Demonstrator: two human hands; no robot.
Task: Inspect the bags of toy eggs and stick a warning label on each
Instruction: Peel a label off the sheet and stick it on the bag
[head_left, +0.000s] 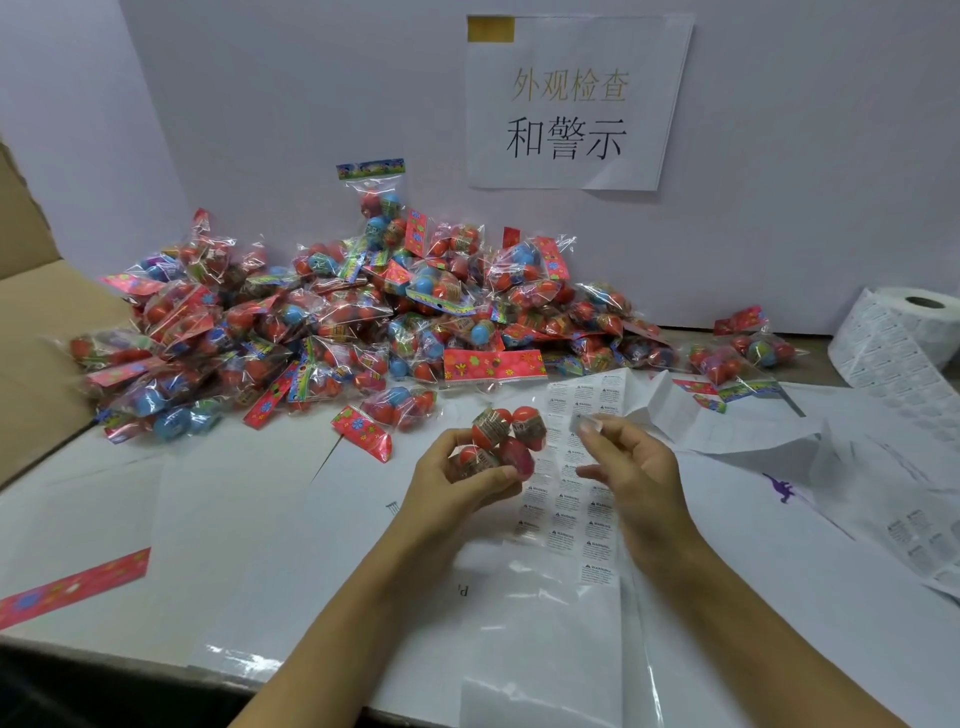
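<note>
L hand (457, 486) grips egg bag (503, 441) – header pointing away, long axis front-back; R hand (631, 467) pinches, prob., 1 label (586, 423).

The white table (218, 519) carries a heap of egg bags (332, 322), label sheets (576, 499) and a label roll (904, 338).

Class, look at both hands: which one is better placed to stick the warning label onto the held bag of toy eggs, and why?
The right hand. It pinches a peeled label beside the bag of toy eggs, which the left hand grips, so the left is occupied.
</note>
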